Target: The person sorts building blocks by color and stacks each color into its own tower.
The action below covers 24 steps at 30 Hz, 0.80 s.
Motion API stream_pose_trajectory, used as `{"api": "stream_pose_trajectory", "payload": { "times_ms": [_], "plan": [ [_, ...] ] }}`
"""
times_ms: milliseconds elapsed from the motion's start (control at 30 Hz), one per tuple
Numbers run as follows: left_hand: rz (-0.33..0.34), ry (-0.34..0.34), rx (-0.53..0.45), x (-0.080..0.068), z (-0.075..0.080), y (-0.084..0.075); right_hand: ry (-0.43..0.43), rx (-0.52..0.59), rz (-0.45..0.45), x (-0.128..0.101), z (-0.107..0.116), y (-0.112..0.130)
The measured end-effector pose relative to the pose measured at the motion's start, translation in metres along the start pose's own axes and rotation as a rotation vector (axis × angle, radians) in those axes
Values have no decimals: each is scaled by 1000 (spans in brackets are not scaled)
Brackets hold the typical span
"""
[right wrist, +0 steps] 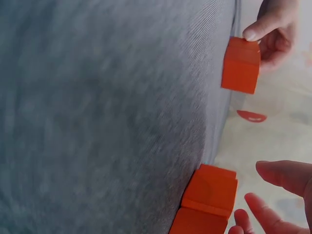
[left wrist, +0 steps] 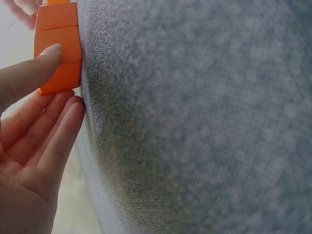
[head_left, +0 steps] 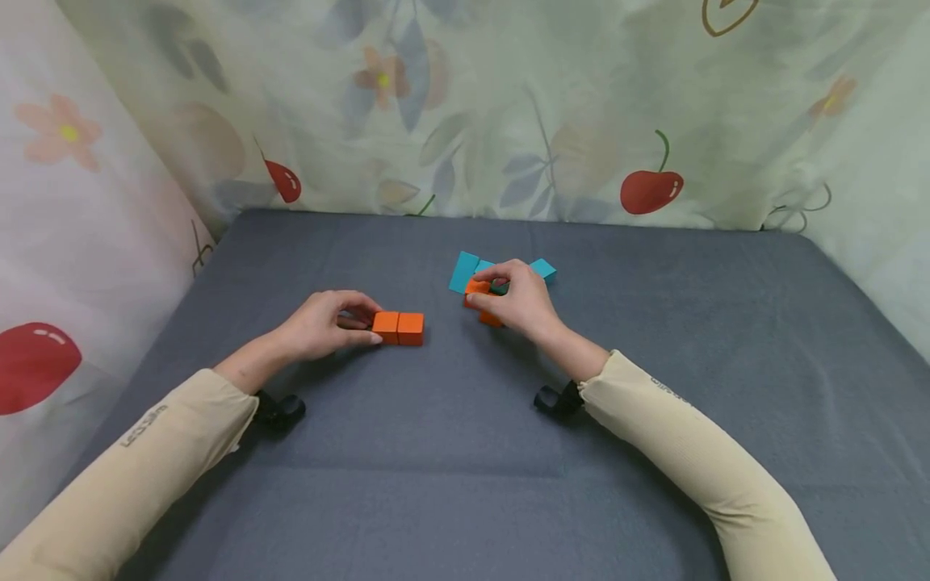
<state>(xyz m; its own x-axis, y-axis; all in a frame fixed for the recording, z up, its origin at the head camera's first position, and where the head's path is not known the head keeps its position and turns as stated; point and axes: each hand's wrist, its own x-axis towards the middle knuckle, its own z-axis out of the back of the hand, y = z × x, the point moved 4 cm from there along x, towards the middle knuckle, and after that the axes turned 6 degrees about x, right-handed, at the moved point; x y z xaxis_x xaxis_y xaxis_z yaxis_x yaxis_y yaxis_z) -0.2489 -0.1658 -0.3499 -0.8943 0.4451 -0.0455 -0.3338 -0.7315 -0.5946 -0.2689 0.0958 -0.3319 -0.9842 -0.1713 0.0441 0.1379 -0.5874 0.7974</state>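
In the head view, my left hand pinches the left end of two orange cubes that sit side by side on the table. The left wrist view shows the thumb lying on the face of this orange pair, with the fingertips at its end. My right hand hovers over a group of orange blocks and blue blocks, partly hiding them. Seen from the right wrist, its thumb and fingers are spread just above the orange blocks, with a gap showing between.
A grey cloth covers the table. Another blue block pokes out beyond the right hand. Patterned curtains with cherries and flowers stand behind the table and along the sides. A black wrist camera hangs below the right sleeve.
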Motion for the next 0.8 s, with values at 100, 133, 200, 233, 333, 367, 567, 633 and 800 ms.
{"api": "stream_pose_trajectory", "payload": {
  "times_ms": [100, 133, 200, 233, 333, 367, 567, 633, 800],
  "plan": [
    [-2, -2, 0, 0, 0, 0, 2, -31, -5, 3, 1, -2],
    [-2, -2, 0, 0, 0, 0, 4, -39, -4, 3, 1, -2],
    [-2, -2, -1, 0, 0, 1, 9, -49, -8, 5, 2, -3],
    [-2, -2, -2, 0, 0, 1, 11, -51, -8, 6, 2, -4],
    [-2, -3, 0, 0, 0, 0, 18, -59, -7, 7, 2, -4],
    [-3, -3, 0, 0, 0, 0, 18, -60, -8, 7, 2, -4],
    [-6, -4, -1, 0, 1, -1, 26, -66, -30, 9, 2, -6],
    [-6, -5, -3, 0, 1, -1, 28, -70, -36, 9, 2, -7],
    [-5, -2, -7, -1, 1, -1, 20, -77, -25, 12, 2, -7]
  ]
}}
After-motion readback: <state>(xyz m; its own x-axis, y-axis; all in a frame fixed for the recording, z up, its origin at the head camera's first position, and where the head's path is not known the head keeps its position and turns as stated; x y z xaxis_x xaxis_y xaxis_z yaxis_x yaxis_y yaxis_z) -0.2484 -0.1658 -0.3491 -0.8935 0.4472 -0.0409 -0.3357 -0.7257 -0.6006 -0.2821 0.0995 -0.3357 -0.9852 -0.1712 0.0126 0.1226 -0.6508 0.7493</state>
